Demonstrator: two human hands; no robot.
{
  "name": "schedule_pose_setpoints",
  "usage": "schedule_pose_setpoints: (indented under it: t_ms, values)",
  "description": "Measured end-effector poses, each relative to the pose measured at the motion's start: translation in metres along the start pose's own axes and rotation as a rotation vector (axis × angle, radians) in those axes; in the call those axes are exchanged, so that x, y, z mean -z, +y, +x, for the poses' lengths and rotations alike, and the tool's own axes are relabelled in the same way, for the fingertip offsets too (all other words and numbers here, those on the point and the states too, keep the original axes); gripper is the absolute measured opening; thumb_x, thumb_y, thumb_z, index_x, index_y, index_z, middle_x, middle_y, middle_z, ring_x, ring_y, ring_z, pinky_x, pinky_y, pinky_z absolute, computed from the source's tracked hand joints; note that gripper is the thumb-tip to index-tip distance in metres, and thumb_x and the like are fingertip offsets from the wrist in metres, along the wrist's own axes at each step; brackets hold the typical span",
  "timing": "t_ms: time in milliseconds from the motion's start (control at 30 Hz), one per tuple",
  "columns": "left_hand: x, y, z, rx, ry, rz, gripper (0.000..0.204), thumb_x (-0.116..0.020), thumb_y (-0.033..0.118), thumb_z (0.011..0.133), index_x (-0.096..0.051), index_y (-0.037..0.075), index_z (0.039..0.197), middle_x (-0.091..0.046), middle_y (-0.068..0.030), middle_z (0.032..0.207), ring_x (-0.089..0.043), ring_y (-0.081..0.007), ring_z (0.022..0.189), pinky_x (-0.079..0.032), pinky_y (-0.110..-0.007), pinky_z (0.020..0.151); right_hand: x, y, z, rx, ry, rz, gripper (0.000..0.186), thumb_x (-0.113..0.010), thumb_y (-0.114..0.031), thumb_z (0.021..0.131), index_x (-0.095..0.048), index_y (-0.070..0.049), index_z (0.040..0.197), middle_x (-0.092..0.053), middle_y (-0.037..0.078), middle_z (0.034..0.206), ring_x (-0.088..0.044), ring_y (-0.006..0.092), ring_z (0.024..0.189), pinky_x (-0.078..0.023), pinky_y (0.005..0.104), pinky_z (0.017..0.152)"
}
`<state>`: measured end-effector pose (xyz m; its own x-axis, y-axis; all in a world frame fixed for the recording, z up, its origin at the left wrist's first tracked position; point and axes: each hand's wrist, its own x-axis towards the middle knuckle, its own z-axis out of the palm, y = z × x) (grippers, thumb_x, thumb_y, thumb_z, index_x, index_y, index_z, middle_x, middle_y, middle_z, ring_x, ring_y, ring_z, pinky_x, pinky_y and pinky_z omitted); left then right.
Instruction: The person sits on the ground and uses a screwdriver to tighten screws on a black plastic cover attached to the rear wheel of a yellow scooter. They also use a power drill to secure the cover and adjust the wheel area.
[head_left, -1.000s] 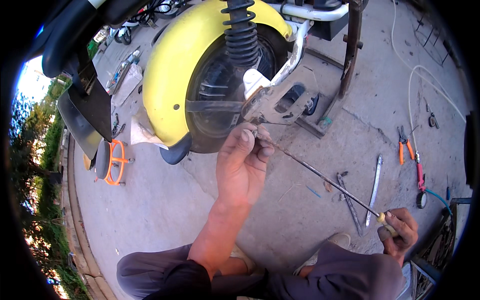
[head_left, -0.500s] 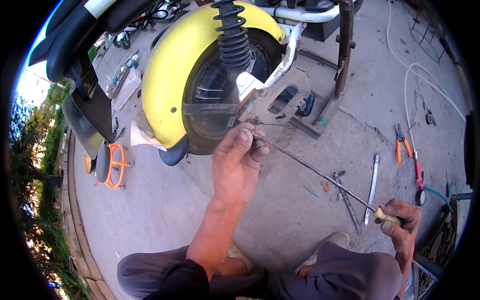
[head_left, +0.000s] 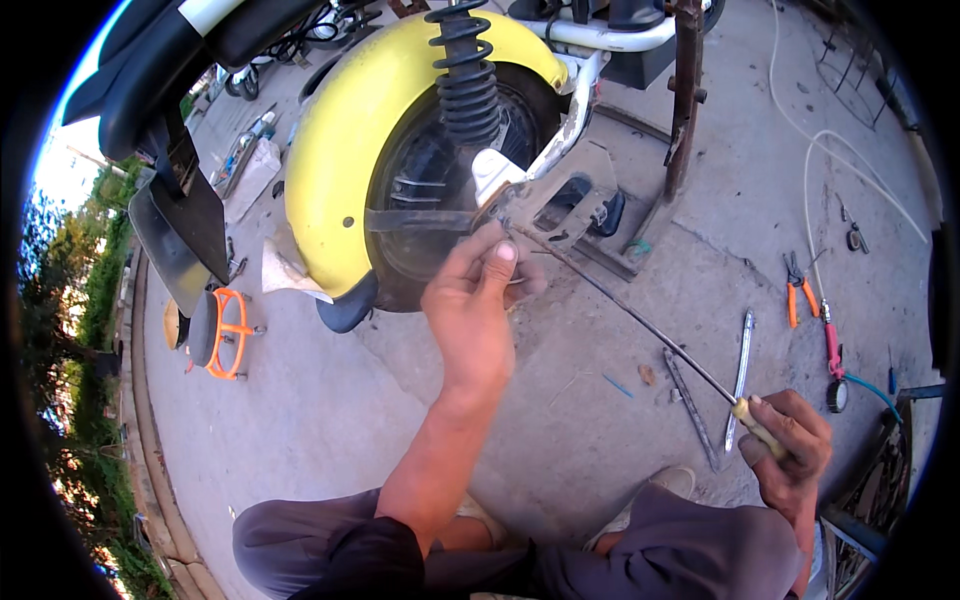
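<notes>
The scooter's yellow rear fender (head_left: pixel 330 170) arches over the dark wheel, beside a black coiled shock (head_left: pixel 463 100). At the dusty metal bracket (head_left: pixel 590 160) below the white fitting, my left hand (head_left: pixel 470 305) has raised, curled fingers; they are blurred, and what they pinch is unclear. My right hand (head_left: pixel 792 450) is closed on the cream handle of a long screwdriver (head_left: pixel 660 338) at lower right. Its thin shaft runs diagonally up to the bracket beside my left fingertips, where its tip is hard to make out.
Orange-handled pliers (head_left: pixel 805 300), a pink inflator with gauge (head_left: pixel 832 345), a chrome wrench (head_left: pixel 740 365) and a dark bar (head_left: pixel 690 405) lie on the concrete. An orange-framed stool (head_left: pixel 230 330) is at left, a rusty stand (head_left: pixel 680 130) behind the bracket.
My left fingers and the screwdriver's far end have moved up against the bracket. My right hand has shifted slightly left, still gripping the handle.
</notes>
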<state>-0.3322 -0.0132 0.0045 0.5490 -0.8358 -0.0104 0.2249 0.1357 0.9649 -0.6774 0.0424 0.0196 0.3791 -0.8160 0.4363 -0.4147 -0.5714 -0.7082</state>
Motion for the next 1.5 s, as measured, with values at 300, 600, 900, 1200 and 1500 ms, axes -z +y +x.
schedule_pose_setpoints:
  t_ms: [300,600,900,1200,1500]
  values:
    - [0.007,0.008,0.002,-0.064,-0.074,0.340,0.036,-0.057,0.008,0.108,-0.063,-0.006,0.140,-0.063,-0.0023,0.088,-0.055,-0.0067,0.071,-0.049,-0.024,0.056,-0.008,0.000,0.010,-0.096,-0.032,0.039,0.052,-0.082,0.001,0.068,-0.078,0.001,0.119,-0.071,0.016,0.091,-0.066,0.0228,0.073,-0.051,0.0323,0.064]
    - [0.008,0.003,-0.003,-0.034,-0.043,0.269,0.021,-0.060,0.017,0.109,-0.067,-0.002,0.111,-0.063,-0.0029,0.080,-0.056,-0.0082,0.061,-0.046,-0.025,0.051,-0.004,-0.006,0.017,0.183,-0.132,-0.322,0.053,-0.081,0.002,0.074,-0.071,-0.001,0.127,-0.070,0.016,0.096,-0.067,0.0254,0.068,-0.051,0.0339,0.053]
    - [0.032,-0.021,0.016,0.367,-0.256,0.268,0.043,-0.058,0.046,0.110,-0.065,0.005,0.101,-0.073,-0.0107,0.090,-0.062,-0.0122,0.060,-0.046,-0.026,0.053,-0.005,-0.029,0.012,-0.557,-0.124,0.392,0.037,-0.075,-0.001,0.087,-0.071,0.009,0.123,-0.071,0.020,0.086,-0.060,0.0190,0.054,-0.043,0.0317,0.044]
    - [0.002,-0.023,0.004,0.456,-0.538,-0.440,0.033,-0.056,0.033,0.113,-0.070,0.003,0.120,-0.076,-0.0182,0.114,-0.070,-0.0154,0.077,-0.056,-0.027,0.067,0.004,-0.051,0.029,-0.900,-0.020,0.720,0.041,-0.072,-0.014,0.095,-0.068,0.011,0.128,-0.072,0.022,0.091,-0.054,0.0158,0.050,-0.038,0.0288,0.043]
    - [-0.009,-0.015,-0.008,0.486,-0.451,-0.482,0.030,-0.061,0.033,0.110,-0.070,0.005,0.118,-0.077,-0.0156,0.107,-0.072,-0.0161,0.078,-0.060,-0.029,0.072,0.012,-0.047,0.009,-0.608,-0.106,0.131,0.051,-0.079,-0.030,0.090,-0.071,0.006,0.125,-0.063,0.009,0.076,-0.055,0.0146,0.062,-0.046,0.0311,0.057]
